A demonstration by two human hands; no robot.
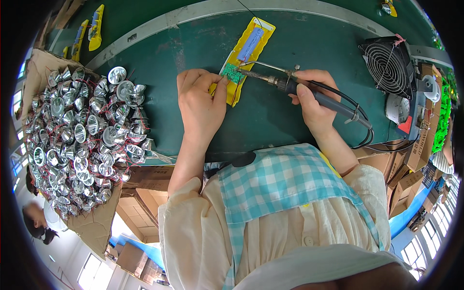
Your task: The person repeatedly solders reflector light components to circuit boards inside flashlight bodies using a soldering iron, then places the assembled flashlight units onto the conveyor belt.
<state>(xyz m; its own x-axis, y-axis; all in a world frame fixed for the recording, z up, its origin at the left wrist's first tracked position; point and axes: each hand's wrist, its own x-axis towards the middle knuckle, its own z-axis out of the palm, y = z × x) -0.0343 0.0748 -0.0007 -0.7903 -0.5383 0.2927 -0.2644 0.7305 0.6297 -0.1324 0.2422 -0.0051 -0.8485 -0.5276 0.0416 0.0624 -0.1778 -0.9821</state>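
My left hand rests on the green table, its fingertips pinching a small green circuit board against a long yellow plastic casing. My right hand grips the black handle of a soldering iron. The iron's metal tip points left and touches the circuit board. A thin wire feeds along the top of the iron toward the tip. A blue battery lies inside the yellow casing beyond the board.
A cardboard tray piled with several silver reflector cups with red wires sits at my left. A black fan stands at the right, with cardboard boxes below it. More yellow casings lie far left. Another person is at lower left.
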